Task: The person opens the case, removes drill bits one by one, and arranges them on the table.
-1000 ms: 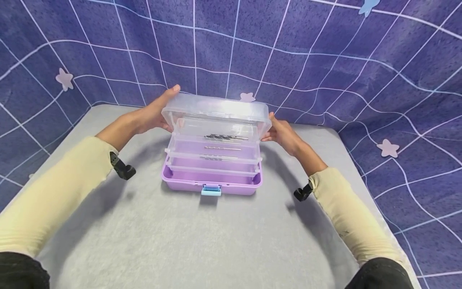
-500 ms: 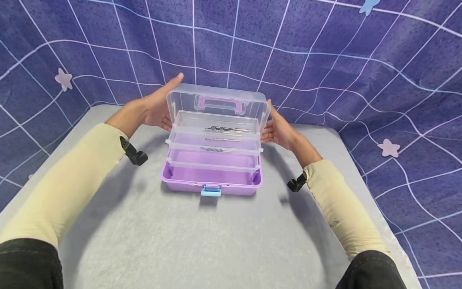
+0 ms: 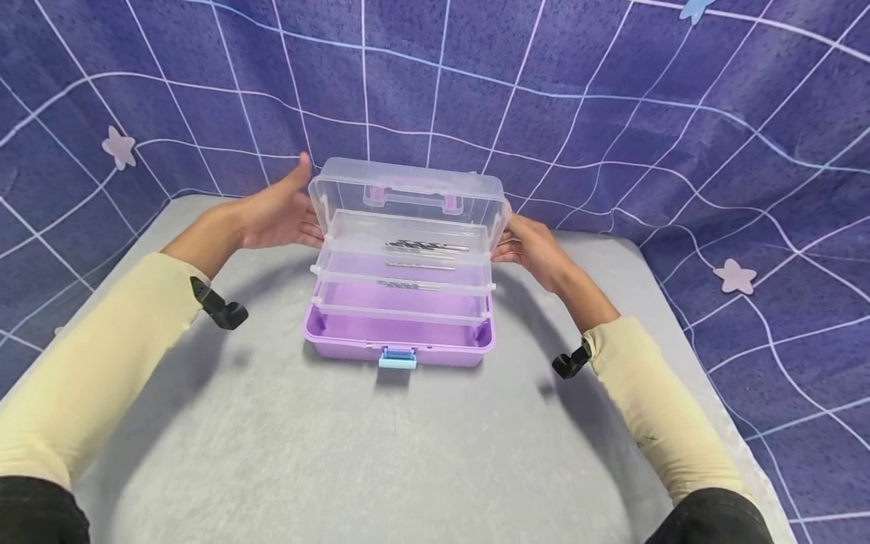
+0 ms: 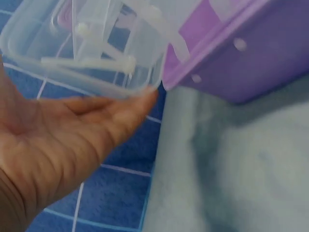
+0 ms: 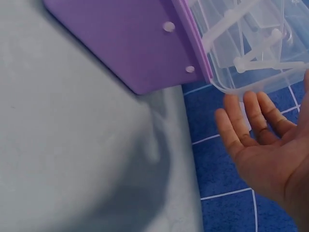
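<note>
A purple storage box (image 3: pixel 401 353) with a light blue latch (image 3: pixel 397 358) stands with its clear lid (image 3: pixel 408 175) raised at the back. Stepped clear trays (image 3: pixel 404 306) rise inside; a dark drill bit bundle (image 3: pixel 427 245), a thin bit (image 3: pixel 421 266) and another bundle (image 3: pixel 409 284) lie in them. My left hand (image 3: pixel 275 215), thumb up and fingers extended, has its fingertips at the lid's left edge. At the lid's right side, my right hand (image 3: pixel 537 245) has its fingers loosely bent, fingertips right by the lid's rim in the right wrist view.
The box rests on a grey cloth-covered table (image 3: pixel 435 453). Behind it hangs a blue cloth (image 3: pixel 510 83) with a white grid and star shapes, which also runs along both sides. Black wrist mounts (image 3: pixel 220 306) stick out from the sleeves.
The lid has swung back from its lower forward tilt, showing its purple handle, then leaned slightly forward again. My left hand has lately shifted left with its thumb off the lid.
</note>
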The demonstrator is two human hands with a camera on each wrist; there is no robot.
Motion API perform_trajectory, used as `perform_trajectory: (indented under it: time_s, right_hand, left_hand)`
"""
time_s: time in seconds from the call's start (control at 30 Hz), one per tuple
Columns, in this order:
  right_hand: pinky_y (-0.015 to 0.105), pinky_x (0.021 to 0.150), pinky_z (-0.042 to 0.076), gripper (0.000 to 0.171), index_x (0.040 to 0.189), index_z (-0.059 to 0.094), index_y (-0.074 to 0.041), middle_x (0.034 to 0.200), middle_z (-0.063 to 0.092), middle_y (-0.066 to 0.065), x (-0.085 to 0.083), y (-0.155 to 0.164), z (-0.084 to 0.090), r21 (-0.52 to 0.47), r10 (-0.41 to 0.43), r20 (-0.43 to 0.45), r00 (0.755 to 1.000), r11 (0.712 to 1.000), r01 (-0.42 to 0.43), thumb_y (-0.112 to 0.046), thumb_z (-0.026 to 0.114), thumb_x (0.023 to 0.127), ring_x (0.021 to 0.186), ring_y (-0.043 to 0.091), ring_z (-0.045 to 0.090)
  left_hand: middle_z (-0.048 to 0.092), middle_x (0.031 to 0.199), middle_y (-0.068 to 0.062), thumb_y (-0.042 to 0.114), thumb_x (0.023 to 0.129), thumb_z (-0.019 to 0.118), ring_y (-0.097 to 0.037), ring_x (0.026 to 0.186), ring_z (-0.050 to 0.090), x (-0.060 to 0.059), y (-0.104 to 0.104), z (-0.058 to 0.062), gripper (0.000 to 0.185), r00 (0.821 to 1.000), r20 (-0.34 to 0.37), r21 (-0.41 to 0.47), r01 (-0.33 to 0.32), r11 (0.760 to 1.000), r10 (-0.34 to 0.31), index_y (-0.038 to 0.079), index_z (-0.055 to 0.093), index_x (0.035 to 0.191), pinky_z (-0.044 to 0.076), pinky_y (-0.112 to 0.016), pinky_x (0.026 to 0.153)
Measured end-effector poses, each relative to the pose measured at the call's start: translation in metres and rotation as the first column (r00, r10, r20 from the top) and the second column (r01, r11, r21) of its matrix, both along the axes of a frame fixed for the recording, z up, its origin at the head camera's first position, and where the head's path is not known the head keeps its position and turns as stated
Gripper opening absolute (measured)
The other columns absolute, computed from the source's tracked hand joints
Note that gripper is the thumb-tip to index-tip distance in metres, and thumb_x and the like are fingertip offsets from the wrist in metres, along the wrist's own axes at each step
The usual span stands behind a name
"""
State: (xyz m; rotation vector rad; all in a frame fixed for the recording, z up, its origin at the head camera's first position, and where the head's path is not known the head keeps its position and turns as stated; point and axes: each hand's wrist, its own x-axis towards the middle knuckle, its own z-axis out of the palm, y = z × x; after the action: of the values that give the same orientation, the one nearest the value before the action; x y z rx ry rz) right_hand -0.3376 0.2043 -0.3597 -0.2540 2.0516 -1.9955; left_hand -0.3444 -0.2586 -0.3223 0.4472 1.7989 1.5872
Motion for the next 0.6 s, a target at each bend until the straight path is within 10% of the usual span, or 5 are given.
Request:
perform_trajectory:
  time_s: [0.23,0.37,0.6]
  right_hand:
    - [0.026,0.087,0.068,0.025,0.112,0.068,-0.012,0.091,0.075,-0.002,0.007,-0.003,-0.006,-0.046,-0.02,-0.052,0.998,0.999,0.017,-0.027,0.05,0.122,0.086,0.013,0.073]
    - [0.026,0.089,0.067,0.027,0.098,0.071,-0.014,0.093,0.076,-0.003,0.009,-0.002,-0.01,-0.084,-0.045,-0.131,0.99,0.996,0.035,-0.017,0.054,0.12,0.091,0.013,0.074]
    - [0.028,0.088,0.068,0.036,0.09,0.072,-0.016,0.089,0.076,-0.004,0.011,0.004,-0.019,-0.156,-0.063,-0.3,0.952,0.988,0.017,0.015,0.061,0.106,0.086,0.01,0.075]
  left_hand:
    - [0.068,0.146,-0.004,0.061,0.115,0.043,-0.011,0.132,0.072,0.011,-0.018,-0.017,0.087,0.99,-0.143,0.079,-0.006,0.997,0.017,-0.011,0.033,0.163,0.06,-0.028,0.115]
    - [0.074,0.138,0.003,0.03,0.124,0.041,-0.014,0.126,0.077,0.01,-0.02,-0.023,0.04,0.989,-0.121,0.115,-0.072,0.991,0.086,0.001,0.05,0.149,0.064,-0.033,0.111]
    - [0.066,0.136,0.005,0.023,0.124,0.042,-0.015,0.121,0.078,0.012,-0.016,-0.021,0.022,0.982,-0.141,0.093,-0.117,0.989,0.129,0.009,0.05,0.138,0.065,-0.033,0.109]
